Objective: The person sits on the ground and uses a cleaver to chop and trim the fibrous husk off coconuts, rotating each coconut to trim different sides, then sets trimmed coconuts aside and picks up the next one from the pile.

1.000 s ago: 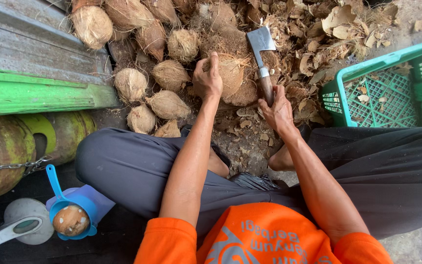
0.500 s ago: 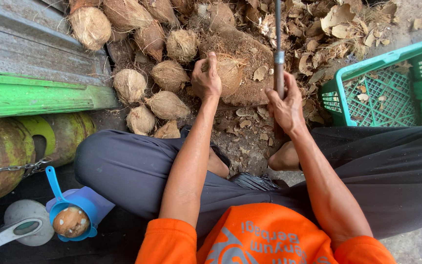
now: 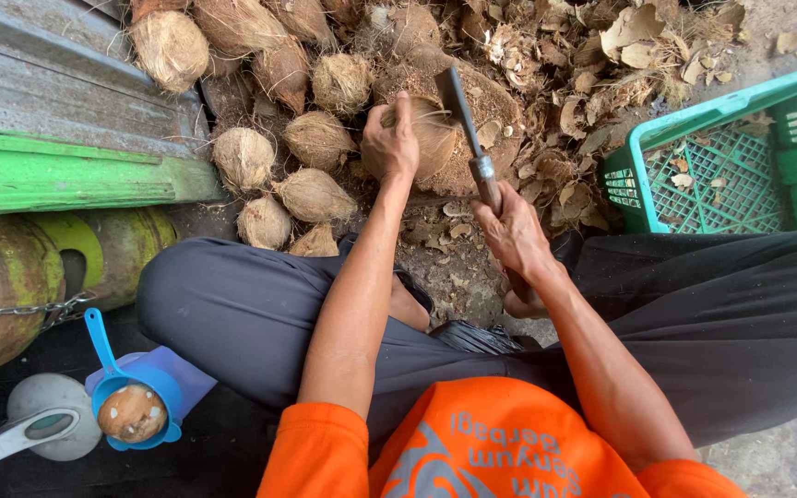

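Observation:
My left hand (image 3: pixel 391 140) grips a brown, fibrous coconut (image 3: pixel 431 138) that rests on a round wooden block (image 3: pixel 500 115). My right hand (image 3: pixel 512 231) is closed around the handle of a cleaver (image 3: pixel 461 111). The blade lies against the right side of the coconut, tilted away from me. I sit cross-legged in dark trousers and an orange shirt, with both arms stretched forward.
Several husked coconuts (image 3: pixel 314 194) lie in a pile to the left and behind. Husk scraps (image 3: pixel 601 83) cover the ground. A green plastic crate (image 3: pixel 721 157) stands at right. A green metal panel (image 3: pixel 66 175), a gas cylinder (image 3: pixel 2 267) and a blue scoop holding a peeled coconut (image 3: pixel 133 410) are at left.
The cleaver, raised upright half a second ago, has come down onto the coconut. My left hand has turned the coconut slightly and stays on it.

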